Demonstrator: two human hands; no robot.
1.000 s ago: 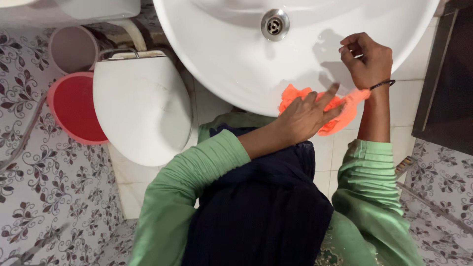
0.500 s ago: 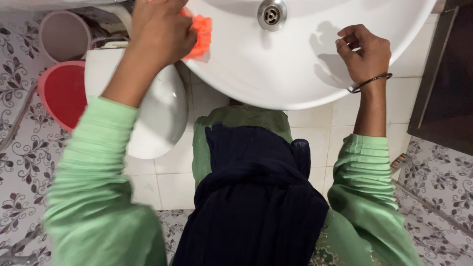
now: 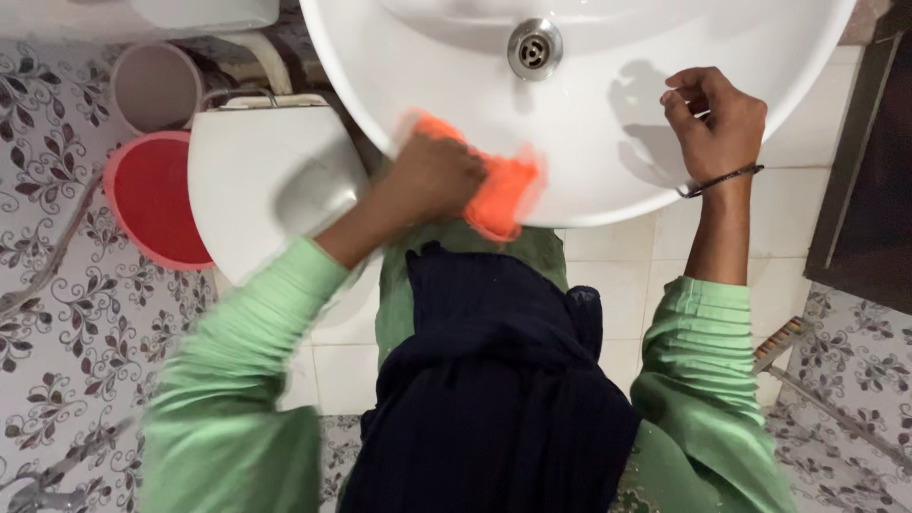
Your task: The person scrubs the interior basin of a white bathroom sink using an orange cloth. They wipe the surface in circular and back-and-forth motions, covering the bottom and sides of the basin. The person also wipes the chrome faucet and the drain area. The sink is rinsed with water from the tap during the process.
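Left hand (image 3: 432, 180) slid orange cloth (image 3: 499, 195) to basin (image 3: 589, 142) front rim.

Motion blurs the left hand (image 3: 432, 176) and orange cloth (image 3: 503, 190); the basin (image 3: 589, 123) is cut off above.

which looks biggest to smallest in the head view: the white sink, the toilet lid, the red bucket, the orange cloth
1. white sink, though cut off at the top edge
2. toilet lid, partly hidden by the left arm
3. red bucket
4. orange cloth, blurred and partly under the left hand

The sink sits nearer the camera, so true sizes stay unsure.
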